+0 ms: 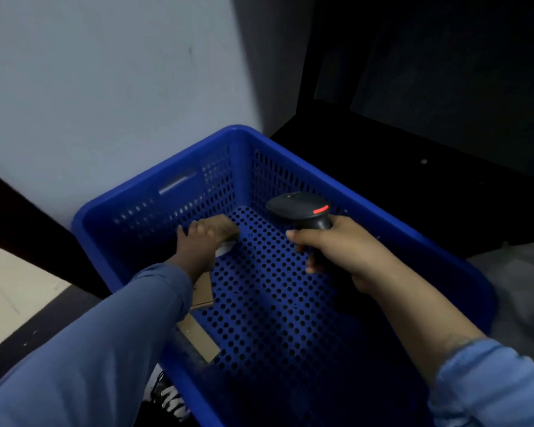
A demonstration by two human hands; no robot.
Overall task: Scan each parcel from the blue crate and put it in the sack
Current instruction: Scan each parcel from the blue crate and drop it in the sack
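Note:
A blue perforated crate (367,192) fills the middle of the view. My left hand (199,241) reaches down inside it by the left wall, fingers closed over a small brown parcel (227,231) with a white label edge showing. Two more cardboard parcels lie along the left wall, one (203,292) just below my wrist, another (199,337) nearer me, both partly hidden by my sleeve. My right hand (342,251) hovers over the crate's middle, gripping a black handheld scanner (302,208) with a red light on its head. Grey plastic (524,291) at the right may be the sack.
A pale wall (105,87) rises behind the crate. Dark furniture (429,118) stands at the back right. A light floor strip (10,288) shows at the left, and a dark shoe with white marking (167,399) sits below the crate's near corner.

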